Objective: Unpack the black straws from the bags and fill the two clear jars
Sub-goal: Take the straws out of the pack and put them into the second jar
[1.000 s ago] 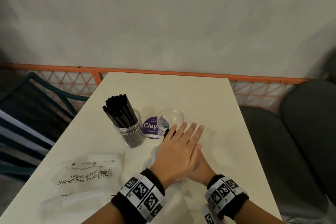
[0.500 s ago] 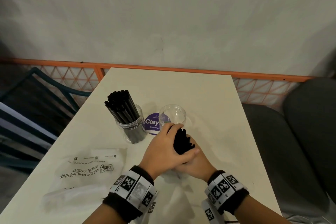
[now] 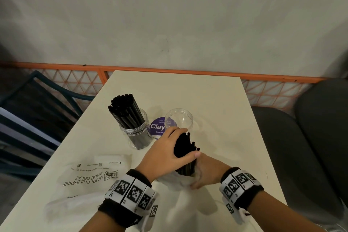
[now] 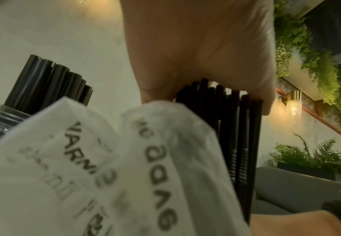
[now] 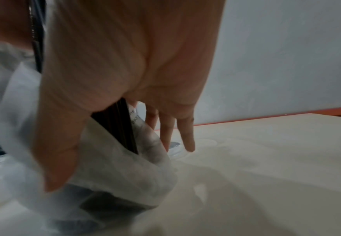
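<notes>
My left hand (image 3: 188, 142) grips a bundle of black straws (image 3: 185, 149) near its upper end, and the bundle stands partly out of a white plastic bag (image 3: 175, 181). In the left wrist view the same straws (image 4: 236, 131) rise out of the bag (image 4: 125, 159) under my palm. My right hand (image 3: 205, 174) holds the bag low down, thumb on one side and fingers (image 5: 188, 135) on the other, down by the table. One clear jar (image 3: 137, 133) is packed with upright black straws. The other clear jar (image 3: 178, 118) stands empty just beyond my left hand.
A purple round lid (image 3: 157, 127) marked "Clay" lies between the jars. A flat empty printed bag (image 3: 90, 173) lies at front left on the cream table (image 3: 216, 109). An orange rail runs behind the table, with a dark chair at left and grey seats at right.
My left hand lay flat over the right one; it has since closed round the straw bundle and drawn it further out of the bag. The right hand stays low on the bag.
</notes>
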Action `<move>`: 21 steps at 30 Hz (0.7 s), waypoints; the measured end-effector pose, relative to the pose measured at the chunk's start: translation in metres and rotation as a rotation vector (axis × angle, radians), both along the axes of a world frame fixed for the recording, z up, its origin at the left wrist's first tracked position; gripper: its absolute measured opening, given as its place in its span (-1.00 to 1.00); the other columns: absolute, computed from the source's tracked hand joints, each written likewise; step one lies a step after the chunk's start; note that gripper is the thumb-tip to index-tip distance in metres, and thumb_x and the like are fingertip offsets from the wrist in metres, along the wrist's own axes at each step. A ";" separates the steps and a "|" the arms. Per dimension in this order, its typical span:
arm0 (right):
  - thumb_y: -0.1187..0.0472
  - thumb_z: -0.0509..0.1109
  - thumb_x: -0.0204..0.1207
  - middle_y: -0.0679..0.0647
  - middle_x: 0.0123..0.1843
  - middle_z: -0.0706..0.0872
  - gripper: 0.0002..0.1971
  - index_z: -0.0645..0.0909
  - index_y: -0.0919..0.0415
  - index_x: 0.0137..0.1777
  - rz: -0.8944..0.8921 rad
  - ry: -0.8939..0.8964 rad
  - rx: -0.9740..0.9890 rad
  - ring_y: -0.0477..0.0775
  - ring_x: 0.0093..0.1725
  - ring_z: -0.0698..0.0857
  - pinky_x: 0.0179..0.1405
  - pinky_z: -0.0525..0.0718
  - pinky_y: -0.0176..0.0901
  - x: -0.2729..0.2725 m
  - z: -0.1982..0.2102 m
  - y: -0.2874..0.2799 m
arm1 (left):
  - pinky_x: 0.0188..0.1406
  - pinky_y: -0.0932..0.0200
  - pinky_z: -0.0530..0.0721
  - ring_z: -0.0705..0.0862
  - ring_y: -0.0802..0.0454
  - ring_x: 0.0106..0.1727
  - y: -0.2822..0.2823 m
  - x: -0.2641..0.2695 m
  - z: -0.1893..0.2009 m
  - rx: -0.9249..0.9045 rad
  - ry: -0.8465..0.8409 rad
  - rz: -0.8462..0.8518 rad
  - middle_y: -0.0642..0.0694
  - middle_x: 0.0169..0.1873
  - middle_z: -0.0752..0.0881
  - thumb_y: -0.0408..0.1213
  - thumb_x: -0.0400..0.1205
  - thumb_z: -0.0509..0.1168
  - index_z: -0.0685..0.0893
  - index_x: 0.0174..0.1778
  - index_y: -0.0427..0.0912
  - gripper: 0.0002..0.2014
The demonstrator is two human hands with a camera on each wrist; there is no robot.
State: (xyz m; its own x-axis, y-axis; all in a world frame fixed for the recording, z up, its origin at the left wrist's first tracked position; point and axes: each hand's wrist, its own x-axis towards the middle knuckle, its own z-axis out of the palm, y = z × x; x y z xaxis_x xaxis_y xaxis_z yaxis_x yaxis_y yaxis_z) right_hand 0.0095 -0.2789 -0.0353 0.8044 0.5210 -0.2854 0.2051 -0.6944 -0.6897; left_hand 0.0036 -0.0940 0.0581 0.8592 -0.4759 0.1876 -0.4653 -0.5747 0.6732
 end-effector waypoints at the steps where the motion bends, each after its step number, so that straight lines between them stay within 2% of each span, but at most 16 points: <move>1: 0.02 0.60 0.16 0.00 0.39 0.42 -0.02 0.14 -0.01 0.54 0.006 0.003 -0.012 0.02 0.33 0.52 0.32 0.60 -0.01 0.000 -0.003 -0.001 | 0.16 0.71 0.27 0.38 0.38 0.29 0.002 0.000 0.000 -0.005 0.023 -0.018 0.19 0.31 0.41 0.39 0.35 0.18 0.39 0.43 0.06 -0.24; 4: -0.08 0.49 0.30 0.00 0.46 0.35 -0.16 0.17 -0.08 0.56 0.024 -0.020 0.000 0.02 0.39 0.47 0.38 0.55 0.02 0.002 -0.007 0.001 | 0.21 0.71 0.22 0.37 0.39 0.34 0.009 0.003 0.000 -0.043 0.072 -0.040 0.19 0.32 0.42 0.35 0.36 0.21 0.41 0.41 0.07 -0.27; 7: -0.16 0.24 0.51 0.08 0.49 0.35 -0.39 0.26 -0.04 0.53 0.126 -0.115 -0.122 0.05 0.47 0.34 0.47 0.43 0.02 0.003 -0.010 0.004 | 0.24 0.67 0.25 0.40 0.36 0.34 0.014 0.005 0.000 -0.068 0.096 -0.026 0.17 0.30 0.45 0.34 0.37 0.21 0.45 0.38 0.05 -0.30; 9: -0.22 0.13 0.51 0.06 0.50 0.31 -0.39 0.19 -0.08 0.54 0.178 -0.085 -0.197 0.13 0.43 0.41 0.42 0.48 0.08 0.000 -0.012 0.006 | 0.23 0.67 0.26 0.40 0.36 0.33 0.014 0.004 0.001 -0.063 0.108 -0.039 0.17 0.29 0.44 0.34 0.36 0.23 0.44 0.39 0.09 -0.30; 12: -0.12 0.11 0.45 0.08 0.41 0.32 -0.38 0.22 0.07 0.50 0.160 0.009 -0.278 0.26 0.27 0.52 0.30 0.56 0.19 -0.005 -0.004 0.008 | 0.21 0.66 0.29 0.39 0.37 0.33 0.007 -0.001 0.002 -0.042 0.110 -0.092 0.18 0.30 0.37 0.32 0.35 0.31 0.39 0.38 0.32 -0.34; 14: 0.01 0.09 0.49 0.17 0.37 0.41 -0.49 0.31 0.17 0.42 0.161 0.100 -0.320 0.27 0.25 0.49 0.29 0.54 0.22 -0.004 0.003 0.010 | 0.16 0.68 0.31 0.38 0.40 0.30 0.003 -0.004 0.001 -0.023 0.103 -0.106 0.20 0.28 0.35 0.30 0.33 0.34 0.47 0.26 0.39 -0.45; 16: 0.10 0.10 0.55 0.27 0.30 0.52 -0.62 0.41 0.19 0.33 0.148 0.149 -0.351 0.28 0.22 0.51 0.26 0.54 0.20 -0.005 0.010 0.013 | 0.10 0.71 0.30 0.40 0.43 0.25 0.000 -0.005 0.000 -0.031 0.080 -0.094 0.19 0.25 0.39 0.25 0.34 0.34 0.59 0.10 0.30 -0.58; 18: 0.07 0.16 0.54 0.30 0.18 0.62 -0.63 0.46 0.20 0.29 0.119 0.209 -0.290 0.18 0.06 0.56 0.16 0.59 0.12 -0.006 0.009 0.013 | 0.07 0.68 0.32 0.46 0.39 0.17 -0.001 -0.006 0.000 -0.059 0.053 -0.089 0.15 0.18 0.46 0.17 0.35 0.34 0.64 -0.01 0.15 -0.66; 21: -0.12 0.34 0.31 0.10 -0.05 0.66 -0.36 0.43 0.21 0.35 0.024 0.305 -0.124 0.03 -0.13 0.62 -0.05 0.61 -0.11 -0.008 0.004 0.009 | 0.03 0.64 0.36 0.50 0.32 0.09 -0.003 -0.008 -0.001 -0.091 0.039 -0.085 0.11 0.09 0.50 0.06 0.36 0.35 0.65 -0.09 0.03 -0.72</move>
